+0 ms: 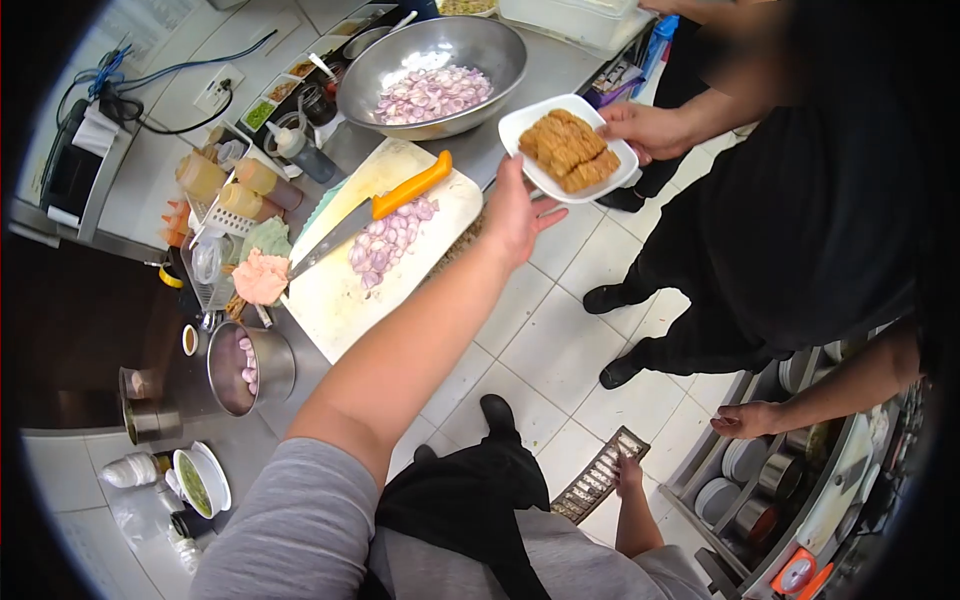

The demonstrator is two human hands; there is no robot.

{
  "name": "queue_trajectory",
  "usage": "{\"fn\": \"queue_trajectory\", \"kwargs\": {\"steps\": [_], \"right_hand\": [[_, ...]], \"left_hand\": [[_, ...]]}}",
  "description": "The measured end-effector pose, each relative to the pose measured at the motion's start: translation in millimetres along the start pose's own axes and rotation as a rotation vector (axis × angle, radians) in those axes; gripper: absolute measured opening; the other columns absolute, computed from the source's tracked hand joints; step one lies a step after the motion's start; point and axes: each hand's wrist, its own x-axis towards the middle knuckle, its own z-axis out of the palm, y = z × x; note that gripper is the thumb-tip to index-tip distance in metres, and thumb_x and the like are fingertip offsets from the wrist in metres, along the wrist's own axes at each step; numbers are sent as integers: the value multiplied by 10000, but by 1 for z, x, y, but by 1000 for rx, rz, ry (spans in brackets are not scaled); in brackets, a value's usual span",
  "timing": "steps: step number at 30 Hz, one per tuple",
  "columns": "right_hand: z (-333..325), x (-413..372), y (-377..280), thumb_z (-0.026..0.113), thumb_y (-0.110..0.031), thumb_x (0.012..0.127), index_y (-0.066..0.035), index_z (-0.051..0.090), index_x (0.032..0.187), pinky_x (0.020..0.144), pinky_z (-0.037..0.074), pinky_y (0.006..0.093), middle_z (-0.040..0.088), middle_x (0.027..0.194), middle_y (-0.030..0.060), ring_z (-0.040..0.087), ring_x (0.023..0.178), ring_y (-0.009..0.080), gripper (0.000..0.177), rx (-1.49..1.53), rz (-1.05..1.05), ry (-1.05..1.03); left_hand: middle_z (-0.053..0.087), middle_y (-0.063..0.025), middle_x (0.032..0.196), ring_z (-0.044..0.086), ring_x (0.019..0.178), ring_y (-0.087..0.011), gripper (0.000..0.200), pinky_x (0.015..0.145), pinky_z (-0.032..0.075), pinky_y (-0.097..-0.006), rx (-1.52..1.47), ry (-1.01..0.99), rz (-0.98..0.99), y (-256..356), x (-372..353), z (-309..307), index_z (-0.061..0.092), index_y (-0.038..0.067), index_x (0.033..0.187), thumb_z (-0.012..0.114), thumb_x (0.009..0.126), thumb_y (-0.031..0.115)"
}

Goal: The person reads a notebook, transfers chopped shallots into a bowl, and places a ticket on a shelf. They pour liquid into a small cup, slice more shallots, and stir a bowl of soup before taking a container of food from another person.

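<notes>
My left hand [513,218] reaches forward to a square white dish [617,183], its thumb at the near left rim and its other fingers below the edge. Golden-brown fried pieces [568,148] lie in the dish. A co-worker's hand [648,130] grips the dish's far right side. Low at my right side hangs my right hand [628,476], seen small over a floor grate, its fingers loosely apart with nothing visible in them. Left of my forearm, a yellow-handled knife [412,187] rests across a white cutting board [330,305] beside sliced shallots [385,240].
A large steel bowl [350,95] of sliced shallots stands behind the board. A crumpled pink cloth [262,277] and a steel pot [268,370] are at its left. The co-worker stands at right, near shelves with stacked dishes [742,460]. A metal grate [590,490] is on the tiled floor.
</notes>
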Motion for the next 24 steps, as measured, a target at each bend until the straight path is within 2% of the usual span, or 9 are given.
{"fn": "queue_trajectory", "kwargs": {"steps": [1, 4, 8, 12, 14, 15, 17, 19, 24], "right_hand": [[-19, -8, 8, 639, -426, 968, -121, 570, 866, 411, 324, 262, 551, 665, 3, 468, 502, 116, 329, -121, 37, 88], [-50, -20, 27, 607, -375, 993, -93, 599, 904, 394, 357, 295, 552, 642, 22, 460, 472, 126, 296, -322, 83, 311], [-44, -26, -4, 588, -311, 1008, -49, 628, 947, 405, 393, 306, 623, 674, 62, 507, 475, 145, 272, -612, -49, 257], [-3, -11, -64, 582, -267, 1009, -27, 641, 984, 447, 435, 325, 654, 703, 79, 559, 512, 150, 248, -1074, -567, 63], [53, -33, -108, 582, -248, 1009, -18, 647, 996, 495, 456, 311, 658, 705, 74, 580, 540, 144, 240, -1212, -775, -61], [89, -56, -128, 580, -232, 999, 7, 664, 1035, 668, 522, 373, 709, 755, 116, 684, 730, 236, 256, -1282, -745, -65], [168, -117, -151, 598, -202, 1003, -14, 648, 1023, 607, 481, 310, 662, 717, 66, 612, 634, 153, 195, -1242, -922, -375], [271, -234, -156, 570, -149, 1017, -50, 588, 1140, 547, 394, 240, 594, 700, 11, 498, 607, 69, 159, -1248, -824, -619], [476, -389, -71, 540, -166, 1051, -30, 565, 1094, 555, 396, 235, 569, 741, 0, 494, 636, 72, 144, -1078, -839, -1225]], "left_hand": [[503, -147, 1401, 599, 1219, -307, 519, 1032, 486, -522, -17, 17, 49, 3, -13, 9, 261, 137, 1486, 405, 1027, 331], [495, -146, 1403, 592, 1228, -295, 470, 953, 557, -491, 104, 103, 143, -8, -29, 14, 286, 127, 1460, 416, 1009, 151], [459, -153, 1403, 582, 1225, -304, 567, 866, 620, -434, 88, 142, 226, -6, -59, 2, 205, 130, 1499, 394, 974, 31], [460, -241, 1412, 465, 1337, -331, 597, 1125, 364, -385, 1, 188, 307, 15, -121, -26, 189, 30, 1502, 450, 967, 70], [457, -229, 1409, 531, 1265, -346, 620, 959, 529, -416, -15, 192, 288, 41, -174, -44, 158, 47, 1524, 423, 963, 66], [420, -204, 1424, 518, 1281, -335, 618, 956, 554, -439, -40, 177, 293, 59, -208, -55, 145, 72, 1532, 399, 969, 61], [406, -167, 1430, 527, 1276, -309, 624, 943, 580, -467, -98, 160, 264, 91, -274, -84, 121, 107, 1547, 384, 982, 75], [422, -160, 1426, 544, 1260, -296, 613, 942, 578, -467, -98, 201, 309, 121, -350, -119, 138, 101, 1546, 390, 988, 76], [538, -141, 1364, 589, 1228, -262, 480, 970, 556, -449, -125, 344, 461, 156, -536, -225, 358, 52, 1478, 426, 1003, 46]]}}
